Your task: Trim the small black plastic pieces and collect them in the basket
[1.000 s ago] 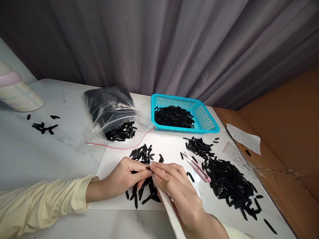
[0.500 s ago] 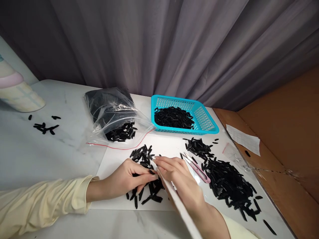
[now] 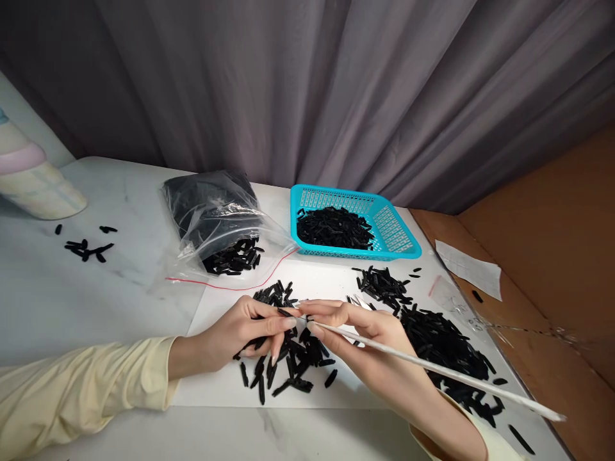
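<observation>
With our left hand (image 3: 235, 334) pinching a black piece (image 3: 286, 312) and our right hand (image 3: 379, 325) a white strip (image 3: 432, 366), we have loose pieces (image 3: 300, 358) beneath, a plastic bag (image 3: 211, 203) at eleven o'clock, a blue basket (image 3: 353, 253) at one.

your one camera is worn on your head, facing forward and down across the marble-patterned table (image 3: 139, 307). it sits close above your left hand (image 3: 240, 330) and right hand (image 3: 382, 328), with the pleated grey curtain (image 3: 288, 89) crossing the top of your view.
</observation>
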Motion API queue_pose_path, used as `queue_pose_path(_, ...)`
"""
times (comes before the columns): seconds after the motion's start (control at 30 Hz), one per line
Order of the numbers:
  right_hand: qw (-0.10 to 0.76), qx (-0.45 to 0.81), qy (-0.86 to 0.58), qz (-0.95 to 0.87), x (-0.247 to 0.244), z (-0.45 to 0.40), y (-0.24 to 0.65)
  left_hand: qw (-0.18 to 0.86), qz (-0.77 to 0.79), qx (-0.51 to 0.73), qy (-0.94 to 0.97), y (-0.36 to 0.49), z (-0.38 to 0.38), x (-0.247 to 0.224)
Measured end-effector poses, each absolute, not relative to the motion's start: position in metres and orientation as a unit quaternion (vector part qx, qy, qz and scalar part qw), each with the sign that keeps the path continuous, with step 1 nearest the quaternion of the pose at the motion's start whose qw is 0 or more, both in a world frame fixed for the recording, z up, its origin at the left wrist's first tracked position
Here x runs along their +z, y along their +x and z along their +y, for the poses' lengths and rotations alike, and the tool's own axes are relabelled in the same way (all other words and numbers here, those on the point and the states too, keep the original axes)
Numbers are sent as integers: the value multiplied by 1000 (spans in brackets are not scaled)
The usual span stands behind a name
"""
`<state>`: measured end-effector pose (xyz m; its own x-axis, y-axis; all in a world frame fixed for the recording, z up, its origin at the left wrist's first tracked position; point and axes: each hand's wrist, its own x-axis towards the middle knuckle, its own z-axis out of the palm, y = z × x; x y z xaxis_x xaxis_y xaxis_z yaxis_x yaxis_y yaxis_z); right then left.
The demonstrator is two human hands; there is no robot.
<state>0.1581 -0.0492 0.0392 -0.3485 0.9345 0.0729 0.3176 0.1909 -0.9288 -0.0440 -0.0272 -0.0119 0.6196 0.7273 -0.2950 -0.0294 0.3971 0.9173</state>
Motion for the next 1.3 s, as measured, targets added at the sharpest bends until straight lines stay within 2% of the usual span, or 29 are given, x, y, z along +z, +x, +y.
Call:
queue_pose_path(0.4,371,229,-359,-825,29,-52,153,811,330,214,433,-44,-25,-14)
queue_pose_path(0.67,371,219,-361,-827,30,-46,153,812,360,208,410,-42,-23,-9)
queue_pose_path(0.8,304,179,-442,-825,41,-40,178,803,403,234,372,-41,-23,-6)
queue_pose_path(0.97,200,75,-619,-756,47,-45,243,816,387,227,365,-42,-24,-5)
queue_pose_path(1.07,166,42,-670,-723,41,-55,271,821,376,225,365,-42,-24,-6)
queue_pose_path(1.2,169,-52,-685,-706,35,-65,280,827,371,225,357,-41,-24,-7)
queue_pose_path(1.3,220,-65,-618,-752,33,-66,266,821,375,224,367,-40,-23,-7)
